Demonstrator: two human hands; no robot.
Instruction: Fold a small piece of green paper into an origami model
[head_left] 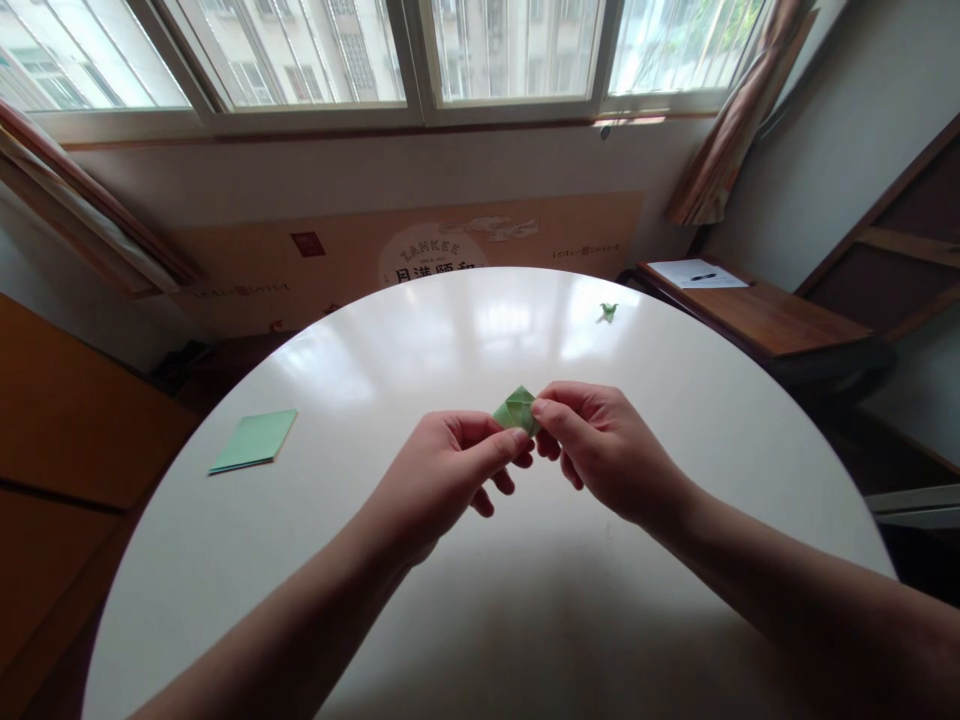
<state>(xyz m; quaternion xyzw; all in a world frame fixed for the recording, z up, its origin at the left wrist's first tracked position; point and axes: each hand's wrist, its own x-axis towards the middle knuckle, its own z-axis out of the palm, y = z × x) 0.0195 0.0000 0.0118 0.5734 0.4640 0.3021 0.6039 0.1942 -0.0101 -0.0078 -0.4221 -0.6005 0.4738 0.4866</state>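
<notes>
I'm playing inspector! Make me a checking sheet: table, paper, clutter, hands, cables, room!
Surface: white table, curved edge.
Job's things: folded green paper, held above the table; pale green paper stack, on the left.
Clutter: small green folded figure, near the far edge, right.
Hands: left hand and right hand both pinch the folded paper.
Cables: nothing seen.
Surroundings: windows, curtains, brown side table with white paper and dark pen.
</notes>
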